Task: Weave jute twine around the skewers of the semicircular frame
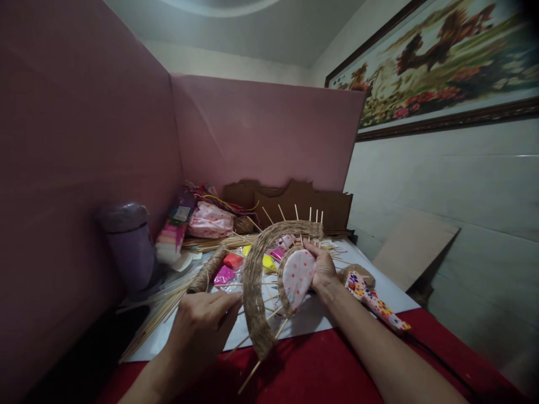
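A half-woven jute piece (257,280), a curved band of twine wound over thin wooden skewers, stands tilted over the table in front of me. At its centre is an oval pad of pink dotted fabric (297,276). My right hand (323,269) grips the pad's right edge, fingers closed. My left hand (202,328) is closed at the band's left side, pinching the twine or a skewer; I cannot make out which.
A twine-wrapped roll (207,269), loose skewers (160,314), coloured packets (231,268), a purple jar (129,244), a floral fabric shape (377,303) and a pink cloth bundle (210,220) lie on white sheet (391,289) over red cloth. Pink boards wall off left and back.
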Tool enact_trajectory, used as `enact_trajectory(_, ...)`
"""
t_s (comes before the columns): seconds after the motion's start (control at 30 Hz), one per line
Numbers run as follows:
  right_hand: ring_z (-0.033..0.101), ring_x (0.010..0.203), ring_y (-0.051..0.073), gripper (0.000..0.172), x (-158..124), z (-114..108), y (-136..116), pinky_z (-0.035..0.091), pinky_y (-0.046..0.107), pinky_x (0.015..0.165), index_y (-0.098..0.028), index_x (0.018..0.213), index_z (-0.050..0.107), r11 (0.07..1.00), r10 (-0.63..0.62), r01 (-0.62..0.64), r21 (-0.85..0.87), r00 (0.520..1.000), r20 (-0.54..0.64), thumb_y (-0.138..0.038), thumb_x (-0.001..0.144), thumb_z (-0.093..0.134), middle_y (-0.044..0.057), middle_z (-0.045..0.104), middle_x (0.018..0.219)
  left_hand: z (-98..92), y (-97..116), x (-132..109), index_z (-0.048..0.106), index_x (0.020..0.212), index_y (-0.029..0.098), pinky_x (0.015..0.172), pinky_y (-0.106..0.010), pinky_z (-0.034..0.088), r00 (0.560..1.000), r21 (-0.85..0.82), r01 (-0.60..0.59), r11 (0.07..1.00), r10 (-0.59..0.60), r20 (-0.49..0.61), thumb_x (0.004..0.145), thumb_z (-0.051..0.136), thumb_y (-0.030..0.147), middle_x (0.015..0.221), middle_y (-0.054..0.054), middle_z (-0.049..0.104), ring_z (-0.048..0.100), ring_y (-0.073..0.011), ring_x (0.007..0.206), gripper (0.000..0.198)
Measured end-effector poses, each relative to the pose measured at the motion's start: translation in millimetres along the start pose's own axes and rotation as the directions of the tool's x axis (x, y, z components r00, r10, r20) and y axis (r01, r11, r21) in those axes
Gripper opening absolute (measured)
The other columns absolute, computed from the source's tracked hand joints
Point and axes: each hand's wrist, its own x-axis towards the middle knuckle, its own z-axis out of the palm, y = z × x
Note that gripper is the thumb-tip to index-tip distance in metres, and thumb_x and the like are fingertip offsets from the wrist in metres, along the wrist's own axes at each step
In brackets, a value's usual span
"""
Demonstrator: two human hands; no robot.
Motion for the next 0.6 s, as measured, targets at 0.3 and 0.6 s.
enact_trajectory(0.3, 0.066, 0.049, 0.017, 0.007, -1.9, 2.9, -2.5, 0.056, 0.028, 0.056, -0.018, 0.072, 0.067, 1.0, 0.005, -0.005, -0.001, 0.998, -0.065, -0.018, 0.066, 0.071, -0.004, 0.066, 0.049, -0.1, -0.1, -3.1, 0.063, 0.075, 0.018, 0.048, -0.026, 0.037, 1.0, -0.019, 0.001, 1.0, -0.001, 0.017, 0.084, 0.056, 0.015, 0.053, 0.004, 0.06, 0.055, -0.0105, 0.044, 0.012)
enact_trajectory(0.6, 0.065, 0.049, 0.018, 0.007, 3.9, -1.9, -4.4, 0.056, 0.029, 0.057, -0.018, 0.072, 0.067, 1.0, -0.026, 0.025, -0.007, 0.997, -0.067, -0.02, 0.067, 0.071, -0.003, 0.067, 0.05, -2.2, 1.2, -1.5, 0.063, 0.073, 0.017, 0.046, -0.026, 0.033, 0.996, 0.089, -0.084, 0.992, 0.086, -0.023, 0.084, 0.055, 0.014, 0.05, 0.003, 0.054, 0.049, -0.0113, 0.043, 0.013)
